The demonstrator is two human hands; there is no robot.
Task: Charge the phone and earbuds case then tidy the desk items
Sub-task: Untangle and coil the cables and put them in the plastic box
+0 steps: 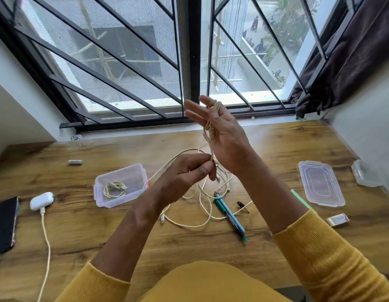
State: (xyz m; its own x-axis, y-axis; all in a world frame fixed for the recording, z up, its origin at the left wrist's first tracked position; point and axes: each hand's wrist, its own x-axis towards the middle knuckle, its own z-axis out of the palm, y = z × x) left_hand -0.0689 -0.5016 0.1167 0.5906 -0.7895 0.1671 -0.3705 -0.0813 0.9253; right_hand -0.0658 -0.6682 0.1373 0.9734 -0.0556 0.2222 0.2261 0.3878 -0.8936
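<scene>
My right hand [221, 129] is raised above the desk, palm toward me and fingers straight, with a cream cable [209, 129] looped several times around it. My left hand [189, 171] pinches the same cable just below. The rest of that cable lies tangled on the wooden desk [200, 205]. A white earbuds case [41, 200] sits at the left with a cable [46, 240] plugged into it. A dark phone [4, 223] lies at the far left edge. A clear plastic box [120, 185] holds one coiled cable [115, 189].
The box's clear lid [320, 183] lies at the right, beside another clear container [365, 173]. Pens [229, 214], a small black item [243, 206], a green strip [300, 198], a matchbox-like item [338, 219] and a small white tube [75, 162] lie on the desk [189, 243]. A barred window stands behind.
</scene>
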